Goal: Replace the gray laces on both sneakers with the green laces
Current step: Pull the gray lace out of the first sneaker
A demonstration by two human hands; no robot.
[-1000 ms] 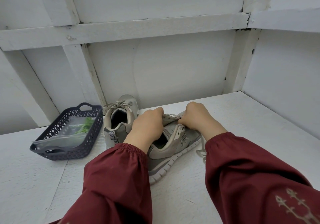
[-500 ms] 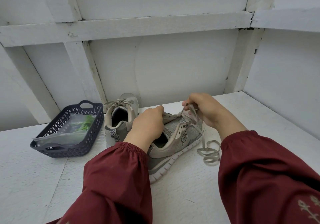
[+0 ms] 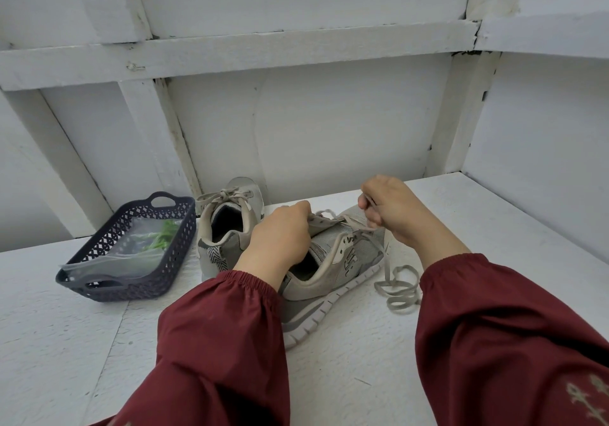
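Two grey-beige sneakers stand on the white table. The near sneaker points away to the right, and my left hand grips its tongue and upper edge. Above its toe end my right hand pinches the gray lace, which runs down the shoe's right side and lies in loose loops on the table. The far sneaker stands behind, its gray lace still tied in a bow. Green laces lie in a clear bag inside the basket.
A dark plastic basket sits at the left on the white table. A white panelled wall with wooden beams stands close behind the shoes, and a side wall closes the right.
My right hand has lifted up and to the right from the shoe, drawing the gray lace out; loose loops of lace now lie on the table. My left hand stays on the tongue.
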